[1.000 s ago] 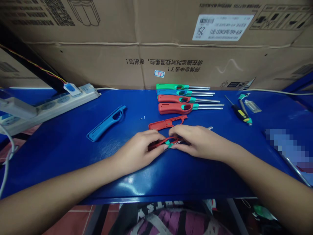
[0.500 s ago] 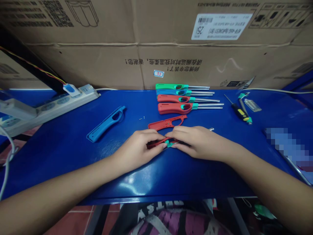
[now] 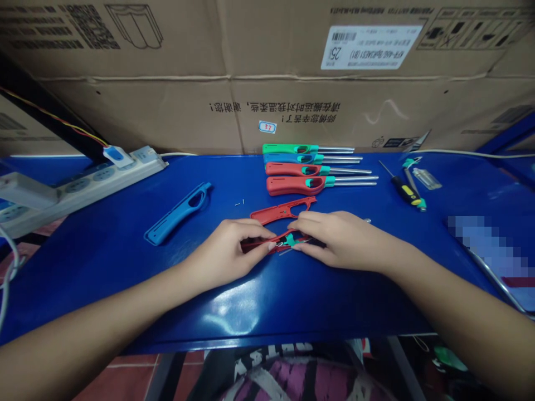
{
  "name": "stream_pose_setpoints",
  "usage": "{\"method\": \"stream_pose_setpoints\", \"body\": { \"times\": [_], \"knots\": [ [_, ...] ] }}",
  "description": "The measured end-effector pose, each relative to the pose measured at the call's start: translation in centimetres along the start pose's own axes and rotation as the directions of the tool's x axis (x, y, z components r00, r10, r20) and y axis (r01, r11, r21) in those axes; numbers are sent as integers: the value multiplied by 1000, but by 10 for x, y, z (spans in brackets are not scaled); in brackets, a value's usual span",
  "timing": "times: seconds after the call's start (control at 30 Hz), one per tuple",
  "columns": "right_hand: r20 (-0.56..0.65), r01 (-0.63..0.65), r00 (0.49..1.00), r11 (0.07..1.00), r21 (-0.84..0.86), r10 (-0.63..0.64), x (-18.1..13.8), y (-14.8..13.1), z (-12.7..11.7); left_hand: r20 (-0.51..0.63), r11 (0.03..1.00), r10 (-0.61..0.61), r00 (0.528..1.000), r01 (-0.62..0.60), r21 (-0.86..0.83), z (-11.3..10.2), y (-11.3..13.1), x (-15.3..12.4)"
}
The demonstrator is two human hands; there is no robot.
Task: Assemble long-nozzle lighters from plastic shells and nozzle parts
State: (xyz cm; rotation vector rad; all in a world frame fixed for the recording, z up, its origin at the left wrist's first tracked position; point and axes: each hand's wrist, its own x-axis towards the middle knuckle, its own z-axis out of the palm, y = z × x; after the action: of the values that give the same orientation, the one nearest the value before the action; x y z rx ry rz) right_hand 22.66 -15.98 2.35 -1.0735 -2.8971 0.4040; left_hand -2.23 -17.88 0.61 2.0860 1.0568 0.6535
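Note:
My left hand (image 3: 228, 250) and my right hand (image 3: 334, 236) meet at the middle of the blue table (image 3: 125, 262). Both pinch a red lighter half-shell (image 3: 279, 240) lying flat, with a teal trigger piece at its middle; my right fingers cover its metal tube end. A second red shell half (image 3: 282, 210) lies just behind my hands, untouched.
Several finished long lighters (image 3: 309, 170), green, blue and red, lie in a row at the back. A blue shell half (image 3: 178, 213) lies to the left, a power strip (image 3: 79, 186) at far left, a screwdriver (image 3: 403, 188) at right. Cardboard boxes (image 3: 267, 72) wall the back.
My hands stay on the red shell; the left fingers have slid slightly left along it, showing more of the teal piece. The view has shifted a little.

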Motion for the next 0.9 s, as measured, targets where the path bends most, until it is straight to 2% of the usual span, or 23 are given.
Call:
{"method": "stream_pose_setpoints", "body": {
  "times": [0.27, 0.47, 0.73, 0.9],
  "knots": [
    [-24, 2, 1000, 1000, -15, -3, 0, 0, 4, -14, 998, -44, 999, 43, -41, 1, -1, 2],
    [-71, -72, 995, 997, -12, 71, 5, -3, 2, 13, 998, -57, 998, 57, -29, 3, -1, 2],
    [-150, -135, 979, 990, 50, 141, 7, -5, 6, 11, 999, -34, 999, 34, -21, 3, 1, 2],
    [-132, -139, 980, 985, 104, 152, 8, -7, 4, 30, 999, -32, 999, 33, -31, 2, 1, 1]
  ]
}}
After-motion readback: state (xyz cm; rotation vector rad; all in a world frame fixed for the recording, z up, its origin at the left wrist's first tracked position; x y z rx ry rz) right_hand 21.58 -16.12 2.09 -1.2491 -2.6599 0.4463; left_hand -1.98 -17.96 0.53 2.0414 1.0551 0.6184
